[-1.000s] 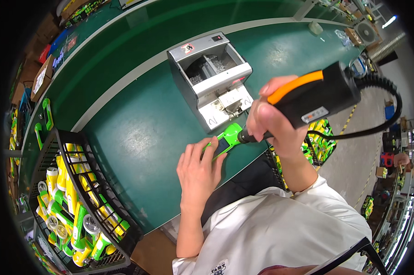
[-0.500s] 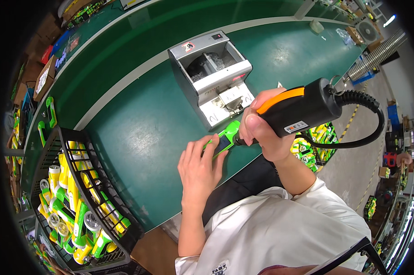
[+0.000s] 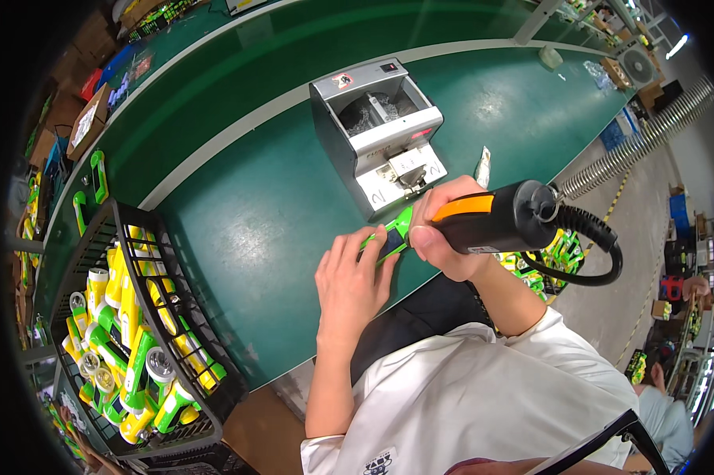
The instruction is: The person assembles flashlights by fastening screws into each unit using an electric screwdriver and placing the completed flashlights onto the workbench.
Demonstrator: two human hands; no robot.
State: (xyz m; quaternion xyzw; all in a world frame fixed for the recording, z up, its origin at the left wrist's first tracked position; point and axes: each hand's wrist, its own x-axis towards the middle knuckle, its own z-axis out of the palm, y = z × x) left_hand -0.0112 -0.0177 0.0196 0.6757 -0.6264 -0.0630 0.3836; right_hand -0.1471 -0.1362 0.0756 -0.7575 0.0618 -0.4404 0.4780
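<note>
The right hand (image 3: 445,252), just off the near right corner of the grey machine (image 3: 396,136), is wrapped around a black driver (image 3: 499,223) with an orange strip (image 3: 464,207) along its upper side. The driver's tip is hidden behind the fingers. The left hand (image 3: 349,273), on the near side of the grey machine and slightly to its left, has its thumb and fingers closed around the left end of a green casing (image 3: 403,219). That casing lies between the two hands, just in front of the grey machine, with a dark panel (image 3: 392,239) facing up; its right end meets the right hand's fingers.

From the driver's rear, well to the right of the grey machine, a black corrugated cable (image 3: 598,226) loops down and a coil spring (image 3: 642,150) runs up and away. The grey machine stands on a green tabletop (image 3: 238,214), its open tray toward the top and a white plate (image 3: 376,190) at its front. Just to its right lies a small silvery object (image 3: 483,166). Well to its left, a black basket (image 3: 234,400) holds a heap of yellow and green flashlights (image 3: 139,364), some with clear round lenses upward. Farther left of the machine, two green casings (image 3: 99,178) lie beyond the basket.
</note>
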